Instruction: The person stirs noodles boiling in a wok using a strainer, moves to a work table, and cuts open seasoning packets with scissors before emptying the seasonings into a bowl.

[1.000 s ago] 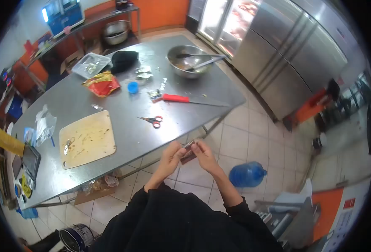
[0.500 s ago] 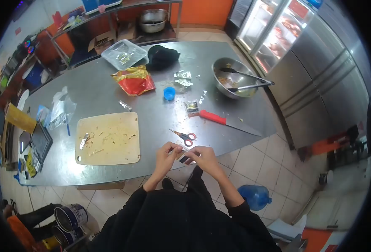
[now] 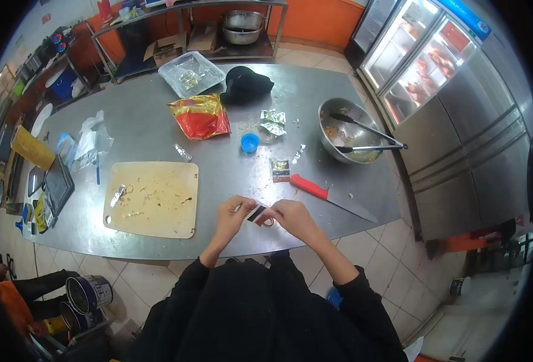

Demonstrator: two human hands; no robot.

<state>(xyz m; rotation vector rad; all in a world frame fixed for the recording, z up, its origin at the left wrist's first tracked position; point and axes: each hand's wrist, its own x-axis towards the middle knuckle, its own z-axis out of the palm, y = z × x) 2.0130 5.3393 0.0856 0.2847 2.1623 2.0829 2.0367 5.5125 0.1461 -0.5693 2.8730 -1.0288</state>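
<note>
Between both hands is a small sachet (image 3: 256, 215) with dark and reddish bands. My left hand (image 3: 233, 215) pinches its left end, and my right hand (image 3: 290, 217) pinches the right end. Beneath them, the scissors (image 3: 269, 222) are mostly hidden, with only part of a handle loop showing. A similar sachet (image 3: 280, 171) lies flat on the table just beyond. To its right rests a knife with a red handle (image 3: 308, 186), its blade pointing to the right edge. A cream cutting board (image 3: 152, 223) with brown crumbs and a foil scrap lies left of my hands.
The steel table (image 3: 139, 136) also bears a red and gold bag (image 3: 203, 119), a blue cap (image 3: 249, 143), torn foil (image 3: 273, 122), a black cloth item (image 3: 246, 85) and a clear tray (image 3: 191, 73). Tongs (image 3: 372, 148) lie across a metal bowl (image 3: 333, 142). A person sits at lower left.
My hands and the sachet have moved forward over the table, now covering most of the scissors. More of the sachet's banded face shows. The camera view has shifted slightly.
</note>
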